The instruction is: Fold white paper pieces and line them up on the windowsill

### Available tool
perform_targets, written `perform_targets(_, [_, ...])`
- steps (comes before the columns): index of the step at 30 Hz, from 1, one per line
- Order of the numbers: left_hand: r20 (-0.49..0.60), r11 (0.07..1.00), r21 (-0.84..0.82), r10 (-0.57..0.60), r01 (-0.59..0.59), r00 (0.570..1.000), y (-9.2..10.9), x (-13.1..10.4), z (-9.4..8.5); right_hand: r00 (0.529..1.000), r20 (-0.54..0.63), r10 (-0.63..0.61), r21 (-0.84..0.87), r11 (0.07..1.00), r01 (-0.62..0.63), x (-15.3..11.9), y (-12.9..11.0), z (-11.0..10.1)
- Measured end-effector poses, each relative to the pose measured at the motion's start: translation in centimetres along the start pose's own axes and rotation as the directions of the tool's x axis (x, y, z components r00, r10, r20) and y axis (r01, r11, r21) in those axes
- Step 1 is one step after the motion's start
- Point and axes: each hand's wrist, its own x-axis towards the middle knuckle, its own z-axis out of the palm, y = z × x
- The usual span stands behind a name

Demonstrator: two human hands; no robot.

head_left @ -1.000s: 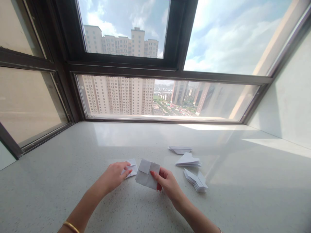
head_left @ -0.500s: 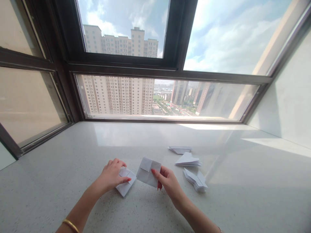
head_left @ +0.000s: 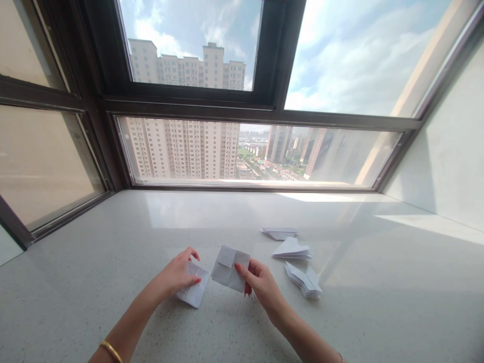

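My left hand [head_left: 177, 274] is closed around a folded white paper square [head_left: 196, 295], its thumb on top and its other fingers at the far edge. The square is low over the pale speckled counter [head_left: 124, 262]. Between the thumb and fingers of my right hand [head_left: 257, 278] is another folded paper square [head_left: 226, 269], with a small raised flap near its upper left. The two squares are a short gap apart, side by side.
Right of my hands lie a flat folded paper [head_left: 280, 233], a pointed folded paper [head_left: 292, 248] and a stack of angled folded papers [head_left: 303, 280]. A dark window frame [head_left: 249, 188] borders the counter's far edge.
My left hand has shifted slightly left and down, its fingers now curled round the far edge of its square, which has turned a little. My right hand is almost unchanged.
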Motion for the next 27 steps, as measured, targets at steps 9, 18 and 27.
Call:
perform_targets(9, [0.036, 0.842, -0.525, 0.166, -0.122, 0.986, 1.1, 0.5, 1.9, 0.994, 0.107, -0.011, 0.031, 0.999, 0.008, 0.1, 0.8, 0.0])
perform_targets(18, [0.012, 0.631, -0.771, 0.154, -0.089, 0.988, 3.5, -0.6, 3.6, 0.99, 0.137, -0.013, 0.149, 0.989, -0.008, -0.3, -0.5, 0.2])
perform_targets(27, [0.139, 0.448, -0.891, 0.111, 0.076, 0.984, 3.7, -0.8, 4.7, 0.995, 0.075, -0.063, 0.15, 0.987, 0.051, -0.4, -1.2, 0.0])
